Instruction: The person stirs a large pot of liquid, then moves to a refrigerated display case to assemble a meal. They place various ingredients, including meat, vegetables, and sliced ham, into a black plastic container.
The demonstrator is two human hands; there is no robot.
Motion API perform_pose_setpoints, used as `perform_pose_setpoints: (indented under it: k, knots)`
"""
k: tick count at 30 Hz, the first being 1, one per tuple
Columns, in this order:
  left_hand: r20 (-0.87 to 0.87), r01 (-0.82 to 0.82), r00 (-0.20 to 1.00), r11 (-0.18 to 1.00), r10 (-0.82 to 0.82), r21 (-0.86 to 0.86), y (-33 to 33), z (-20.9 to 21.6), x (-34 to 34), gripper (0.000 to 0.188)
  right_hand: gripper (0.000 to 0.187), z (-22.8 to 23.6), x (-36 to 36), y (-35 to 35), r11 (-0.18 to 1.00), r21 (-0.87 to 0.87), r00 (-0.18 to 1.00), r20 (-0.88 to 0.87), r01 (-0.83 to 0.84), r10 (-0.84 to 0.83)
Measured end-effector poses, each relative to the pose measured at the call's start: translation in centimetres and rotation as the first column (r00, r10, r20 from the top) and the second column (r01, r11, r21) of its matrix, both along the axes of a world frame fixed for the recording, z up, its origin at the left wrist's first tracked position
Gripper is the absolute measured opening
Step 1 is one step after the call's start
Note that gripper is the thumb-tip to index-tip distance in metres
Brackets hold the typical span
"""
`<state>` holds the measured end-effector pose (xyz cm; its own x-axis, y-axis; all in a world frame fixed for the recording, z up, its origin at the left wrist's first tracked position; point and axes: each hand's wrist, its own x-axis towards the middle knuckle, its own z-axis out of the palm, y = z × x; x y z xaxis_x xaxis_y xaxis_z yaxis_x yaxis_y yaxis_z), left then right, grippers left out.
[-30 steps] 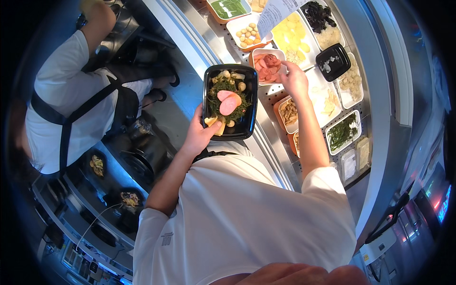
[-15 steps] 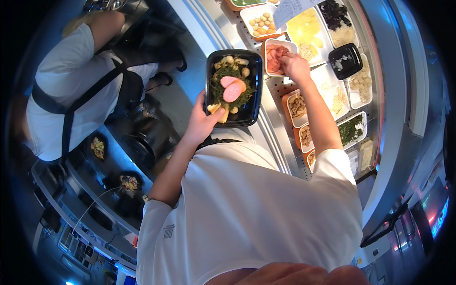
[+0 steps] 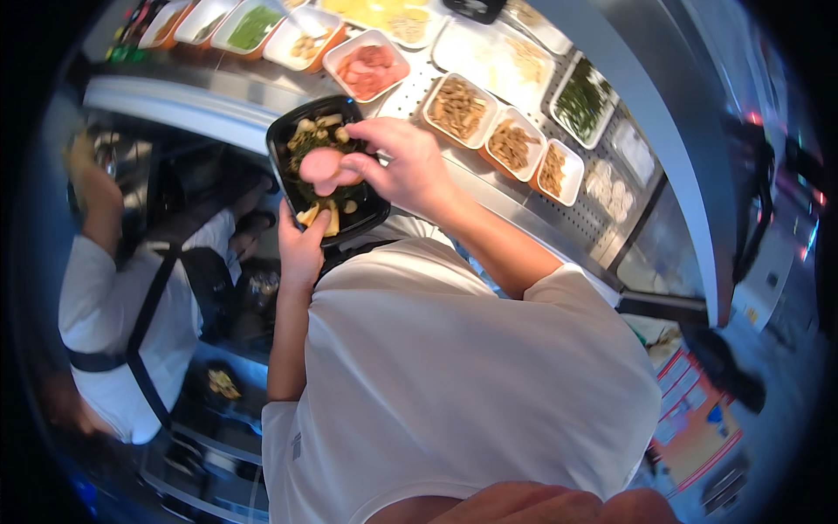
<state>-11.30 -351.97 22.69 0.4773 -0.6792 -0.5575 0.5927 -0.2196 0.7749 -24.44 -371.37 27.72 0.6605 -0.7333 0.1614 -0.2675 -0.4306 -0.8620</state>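
Note:
My left hand grips a black plastic tray by its near left edge, thumb over the rim. Inside are dark green shredded vegetables, small pale balls and yellowish pieces near my left thumb. Pink round sausage slices lie on top in the middle. Over the tray, my right hand has thumb and forefinger apart. Its thumb is at the slices' right edge, and I see nothing held between the fingers. Behind the tray stands a white tub with more pink slices.
Along the counter, white tubs hold brown strips, pale balls, and chopped greens. A tray of dark green leaves lies farther right. A co-worker in a white shirt stands at left, near a black bowl of food.
My right hand has moved from the tub of pink slices to above the tray. The view has turned; the tray now sits farther left in it, still in my left hand.

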Motion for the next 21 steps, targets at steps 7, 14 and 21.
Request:
perform_pose_setpoints:
  k: [7, 14, 21]
  knots:
    - [-0.108, 0.144, 0.983, 0.988, -0.15, -0.064, -1.8, 2.4, -2.3, 0.061, 0.013, -0.5, -8.4, 3.1, 0.955, 0.146, 0.956, 0.104, 0.257, -0.273]
    - [-0.051, 0.212, 0.975, 0.976, -0.215, -0.059, -1.5, 1.2, -2.9, 0.061, 0.007, -3.8, -17.7, 2.9, 0.903, -0.01, 0.899, -0.088, 0.43, -0.429]
    - [-0.081, 0.154, 0.984, 0.984, -0.161, -0.084, -1.8, 1.1, -4.3, 0.059, 0.019, -8.4, -21.1, -1.0, 0.902, 0.011, 0.828, -0.402, 0.432, -0.392]
